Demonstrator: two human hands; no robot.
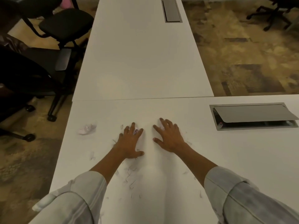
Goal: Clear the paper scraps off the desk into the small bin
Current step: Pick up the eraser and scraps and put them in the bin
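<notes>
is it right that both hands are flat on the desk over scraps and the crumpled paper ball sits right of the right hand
Not quite. In the head view the paper ball lies left of the left hand, not right of the right hand. Both hands do rest on the desk over scraps.

Both hands lay flat on desk: left hand left of right hand. Crumpled paper further left, scraps between forearms, cable hatch far right.

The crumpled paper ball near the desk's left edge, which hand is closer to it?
Left. The left hand lies flat just right of the crumpled paper ball; the right hand is farther right, beyond the left.
</notes>
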